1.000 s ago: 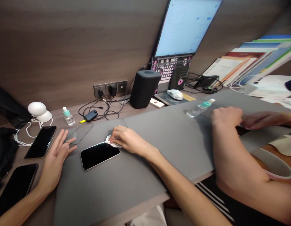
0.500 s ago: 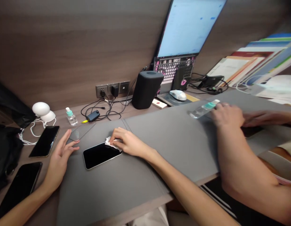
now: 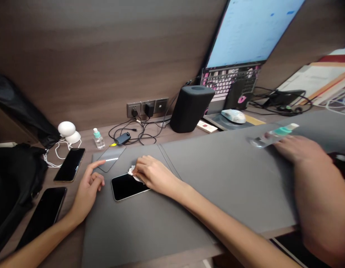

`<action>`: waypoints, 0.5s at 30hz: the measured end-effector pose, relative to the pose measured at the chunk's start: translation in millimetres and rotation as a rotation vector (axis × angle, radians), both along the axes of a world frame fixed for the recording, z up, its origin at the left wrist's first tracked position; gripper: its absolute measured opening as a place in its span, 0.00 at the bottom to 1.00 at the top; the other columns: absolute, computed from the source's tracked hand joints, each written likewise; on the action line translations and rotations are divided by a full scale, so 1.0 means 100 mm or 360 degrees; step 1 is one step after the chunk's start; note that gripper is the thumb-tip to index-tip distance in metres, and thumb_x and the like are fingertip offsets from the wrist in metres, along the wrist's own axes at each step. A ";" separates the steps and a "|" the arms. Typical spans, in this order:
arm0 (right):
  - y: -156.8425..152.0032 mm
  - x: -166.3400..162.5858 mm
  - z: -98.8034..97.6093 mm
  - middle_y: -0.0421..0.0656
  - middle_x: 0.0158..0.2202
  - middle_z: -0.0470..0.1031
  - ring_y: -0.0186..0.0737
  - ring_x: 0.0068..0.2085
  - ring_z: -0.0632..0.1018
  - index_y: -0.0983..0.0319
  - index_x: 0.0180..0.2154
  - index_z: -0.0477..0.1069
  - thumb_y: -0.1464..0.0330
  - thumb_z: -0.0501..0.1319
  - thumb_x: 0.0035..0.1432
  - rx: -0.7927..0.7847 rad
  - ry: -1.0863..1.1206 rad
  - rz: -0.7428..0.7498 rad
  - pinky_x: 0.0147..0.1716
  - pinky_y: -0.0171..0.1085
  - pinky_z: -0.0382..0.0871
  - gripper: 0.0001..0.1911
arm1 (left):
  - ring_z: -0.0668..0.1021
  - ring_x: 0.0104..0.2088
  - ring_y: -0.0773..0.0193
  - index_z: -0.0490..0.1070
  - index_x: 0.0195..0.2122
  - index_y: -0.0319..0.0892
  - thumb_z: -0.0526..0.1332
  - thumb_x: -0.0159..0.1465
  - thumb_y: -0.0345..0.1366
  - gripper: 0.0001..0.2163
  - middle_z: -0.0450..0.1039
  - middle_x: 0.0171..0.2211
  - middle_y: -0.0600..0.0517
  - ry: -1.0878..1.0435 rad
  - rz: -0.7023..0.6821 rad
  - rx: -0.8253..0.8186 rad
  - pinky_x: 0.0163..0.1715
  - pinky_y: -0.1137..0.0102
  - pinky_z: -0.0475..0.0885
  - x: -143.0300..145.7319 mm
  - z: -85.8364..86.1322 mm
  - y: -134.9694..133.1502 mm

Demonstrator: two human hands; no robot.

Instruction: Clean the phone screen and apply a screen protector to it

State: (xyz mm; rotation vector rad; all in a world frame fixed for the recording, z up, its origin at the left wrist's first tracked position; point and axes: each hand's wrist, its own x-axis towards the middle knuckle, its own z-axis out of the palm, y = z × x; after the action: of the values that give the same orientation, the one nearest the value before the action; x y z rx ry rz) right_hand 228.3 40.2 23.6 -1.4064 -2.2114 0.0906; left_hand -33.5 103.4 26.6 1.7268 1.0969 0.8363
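Grey desk mat (image 3: 189, 178) bears a black phone (image 3: 127, 187) lying flat, left of centre. Right hand (image 3: 154, 175) pinches a soft white wipe (image 3: 132, 171) against its far corner; left hand (image 3: 88, 188) rests beside it, empty, index finger out. Slick, fragile glass, probably: grip its side edges.

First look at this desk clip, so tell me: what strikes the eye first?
The right hand presses a white wipe onto a black phone lying on the grey desk mat, while the left hand rests a forefinger on a glass screen protector beside it. Behind, at the right, a lit laptop screen glows.
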 end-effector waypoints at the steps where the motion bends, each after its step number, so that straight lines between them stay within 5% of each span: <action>1: 0.01 -0.03 0.01 0.45 0.36 0.76 0.41 0.36 0.69 0.63 0.35 0.74 0.75 0.60 0.71 0.0002 -0.0017 -0.0008 0.40 0.40 0.60 0.10 | 0.69 0.27 0.64 0.67 0.63 0.45 0.57 0.68 0.42 0.23 0.68 0.27 0.58 0.0002 -0.0006 -0.0001 0.32 0.70 0.66 0.00 0.00 0.00; 15: 0.13 -0.46 0.07 0.46 0.39 0.76 0.41 0.38 0.70 0.65 0.37 0.76 0.79 0.60 0.68 -0.0075 -0.0158 0.0111 0.41 0.39 0.60 0.08 | 0.69 0.29 0.64 0.69 0.60 0.46 0.57 0.68 0.40 0.19 0.67 0.27 0.58 -0.0007 -0.0037 -0.0003 0.34 0.69 0.64 -0.03 -0.08 -0.01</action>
State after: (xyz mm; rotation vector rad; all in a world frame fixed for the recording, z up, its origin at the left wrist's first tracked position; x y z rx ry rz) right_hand 182.3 52.8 30.4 -1.3862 -2.3540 0.0996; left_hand -36.5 102.9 18.8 1.7323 1.0720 0.8243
